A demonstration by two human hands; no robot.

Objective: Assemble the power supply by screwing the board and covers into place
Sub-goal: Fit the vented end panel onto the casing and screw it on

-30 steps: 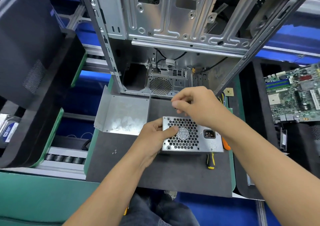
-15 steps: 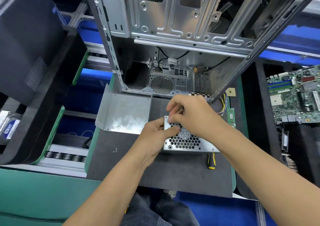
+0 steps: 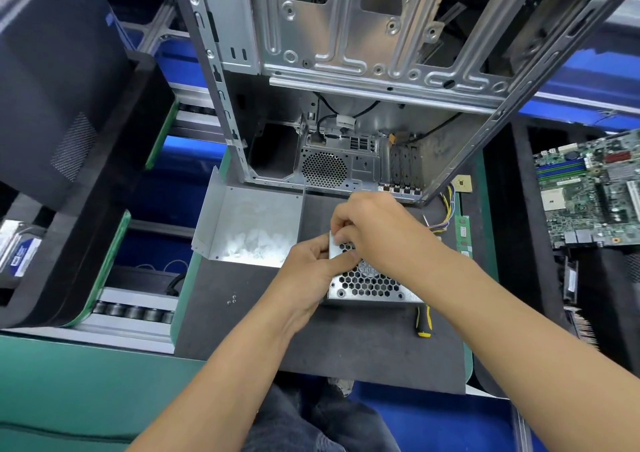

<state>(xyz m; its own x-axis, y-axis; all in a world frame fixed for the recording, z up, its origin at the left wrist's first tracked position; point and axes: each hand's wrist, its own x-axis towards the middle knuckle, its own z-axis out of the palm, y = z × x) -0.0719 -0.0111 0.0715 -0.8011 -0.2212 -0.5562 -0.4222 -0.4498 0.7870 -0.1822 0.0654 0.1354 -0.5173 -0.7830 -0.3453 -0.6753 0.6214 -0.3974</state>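
While the power supply (image 3: 370,283) lies on the dark mat (image 3: 346,347) of the counter, just in front of the open computer case (image 3: 346,70), I hold it with both hands. My left hand (image 3: 308,278) grips its left edge, thumb laid across the honeycomb fan grille. My right hand (image 3: 374,229) has its fingers curled at the upper left corner of the power supply; I cannot tell what they pinch. A bent metal cover (image 3: 249,229) lies just left of the power supply. A yellow-and-black screwdriver (image 3: 423,321) lies just beside its near right corner. Three loose screws (image 3: 232,299) lie on the mat, left of it.
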